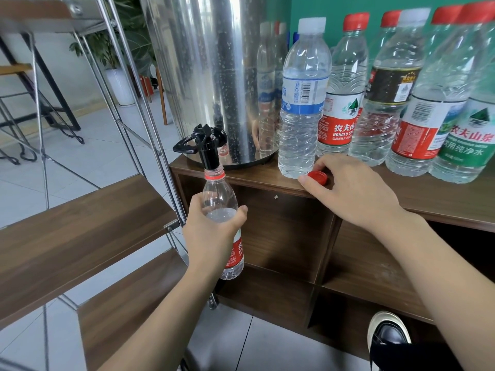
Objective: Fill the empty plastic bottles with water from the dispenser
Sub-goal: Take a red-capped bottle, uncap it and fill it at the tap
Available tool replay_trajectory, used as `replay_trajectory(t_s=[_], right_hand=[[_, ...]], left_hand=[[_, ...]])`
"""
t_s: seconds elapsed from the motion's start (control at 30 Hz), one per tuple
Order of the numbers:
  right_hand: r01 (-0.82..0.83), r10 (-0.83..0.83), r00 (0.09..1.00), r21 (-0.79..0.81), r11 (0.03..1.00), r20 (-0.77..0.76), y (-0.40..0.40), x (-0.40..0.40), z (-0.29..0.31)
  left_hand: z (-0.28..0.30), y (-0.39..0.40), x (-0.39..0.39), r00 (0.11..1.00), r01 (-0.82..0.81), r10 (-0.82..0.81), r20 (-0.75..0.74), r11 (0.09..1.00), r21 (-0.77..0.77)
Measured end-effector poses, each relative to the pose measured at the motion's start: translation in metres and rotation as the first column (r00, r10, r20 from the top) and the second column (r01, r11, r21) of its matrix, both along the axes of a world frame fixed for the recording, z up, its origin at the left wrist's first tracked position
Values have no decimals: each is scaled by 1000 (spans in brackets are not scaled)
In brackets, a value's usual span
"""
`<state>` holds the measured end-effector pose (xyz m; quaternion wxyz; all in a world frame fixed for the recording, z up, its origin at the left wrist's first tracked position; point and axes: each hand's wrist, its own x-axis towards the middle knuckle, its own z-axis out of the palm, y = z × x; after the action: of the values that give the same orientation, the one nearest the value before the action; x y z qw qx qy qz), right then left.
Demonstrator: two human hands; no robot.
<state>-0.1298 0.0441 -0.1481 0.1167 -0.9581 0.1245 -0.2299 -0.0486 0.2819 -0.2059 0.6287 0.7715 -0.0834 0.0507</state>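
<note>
- One uncapped bottle (220, 202) is in our left hand (214, 231), whose fingers and thumb wrap round its middle; it hangs in the air just in front of the wooden cabinet (348, 199), off its front left corner.
- It is clear plastic with a red ring at the neck and a red label low on the body, partly hidden by our hand. We see water inside up to about the shoulder, just above our fingers.
- Its open mouth sits right under the black tap (207, 145) of the steel dispenser (214, 76); the spout reaches down to the mouth, and we cannot tell whether water is running.
- Our right hand (348, 188) rests on the front edge of the cabinet top, thumb and forefinger pinching a red cap (318, 177) that lies on the wood.
- Just behind the cap stands a white-capped bottle with a blue label (304, 103), close beside the dispenser and full almost to the neck.
- To its right we count a row of more capped bottles (417, 108) packed side by side along the cabinet top, most with red caps and red or green labels, one with a white cap and a dark label. All look filled.
- The dispenser's steel wall is dotted with droplets and mirrors the nearest bottles.
- A metal-framed wooden rack (88, 218) stands to the left of the cabinet.
</note>
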Motion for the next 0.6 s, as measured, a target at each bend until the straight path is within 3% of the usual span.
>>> replay_trajectory(t_s=[0.6], right_hand=[[-8,8,1000,-10,1000,21,0,0,-1]], left_hand=[[-3,0,2,1000,0,0,10,1000,-1]])
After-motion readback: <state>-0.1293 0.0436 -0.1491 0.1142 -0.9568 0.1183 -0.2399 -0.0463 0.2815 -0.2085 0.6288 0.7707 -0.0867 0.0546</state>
